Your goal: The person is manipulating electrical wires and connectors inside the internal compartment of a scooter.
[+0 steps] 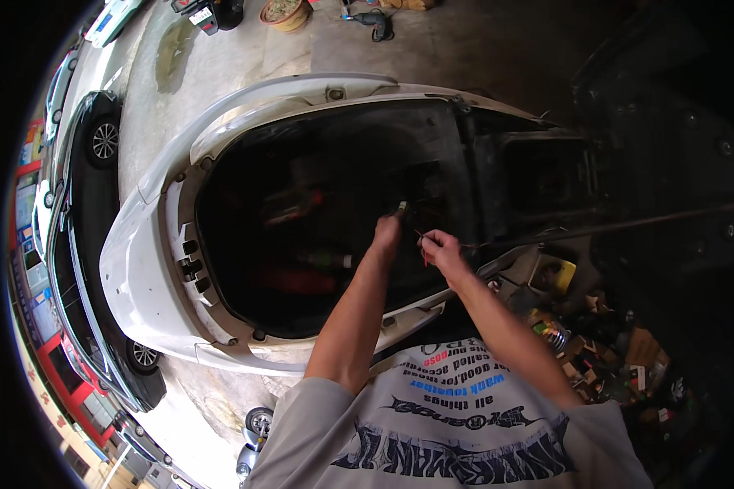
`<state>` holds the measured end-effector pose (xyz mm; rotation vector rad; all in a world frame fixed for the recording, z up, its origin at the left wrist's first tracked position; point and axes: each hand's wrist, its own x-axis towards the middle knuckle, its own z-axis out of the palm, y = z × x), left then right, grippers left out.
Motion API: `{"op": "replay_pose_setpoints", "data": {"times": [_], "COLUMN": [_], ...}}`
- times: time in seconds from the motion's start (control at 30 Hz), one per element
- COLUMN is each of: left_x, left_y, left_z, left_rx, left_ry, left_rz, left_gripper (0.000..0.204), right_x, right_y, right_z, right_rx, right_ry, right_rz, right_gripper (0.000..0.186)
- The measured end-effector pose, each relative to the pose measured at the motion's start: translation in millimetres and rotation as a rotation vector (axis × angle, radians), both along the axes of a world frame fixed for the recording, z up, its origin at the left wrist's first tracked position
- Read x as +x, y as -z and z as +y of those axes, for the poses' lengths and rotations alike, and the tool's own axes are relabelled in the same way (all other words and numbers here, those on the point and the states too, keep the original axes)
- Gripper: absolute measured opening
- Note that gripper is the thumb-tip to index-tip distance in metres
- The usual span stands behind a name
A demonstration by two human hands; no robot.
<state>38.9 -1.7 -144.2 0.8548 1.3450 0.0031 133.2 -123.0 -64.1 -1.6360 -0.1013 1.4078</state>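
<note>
My left hand (387, 232) is closed around a small object with a pale, shiny tip (402, 207), too small to identify, over the dark open storage compartment (245, 212) of a white scooter body (147, 269). Just to its right, my right hand (443, 257) pinches a thin red wire (424, 257). Dark wires between the two hands are hard to make out. Inside the shadowed compartment lie a red item (298, 281) and a small bottle-like object (330, 259), both indistinct.
A raised black seat (661, 171) hangs at the right. Cluttered parts and boxes (644, 350) lie below it at the lower right. A drill (381, 24) and a basin (284, 12) rest on the floor at the top. Parked cars (90, 228) stand along the left.
</note>
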Motion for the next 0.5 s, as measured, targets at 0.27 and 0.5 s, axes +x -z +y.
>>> {"op": "replay_pose_setpoints", "data": {"times": [0.27, 0.5], "left_x": [-3, -55], "left_y": [-57, -93], "left_z": [2, -9], "left_rx": [0.088, 0.293], "left_ry": [0.160, 0.602], "left_rz": [0.074, 0.365], "left_gripper": [0.025, 0.045], "right_x": [20, 25], "right_y": [-47, -57], "right_z": [-30, -38], "right_rx": [0.116, 0.292], "right_ry": [-0.618, -0.971], "right_rz": [-0.198, -0.542], "right_gripper": [0.014, 0.011]}}
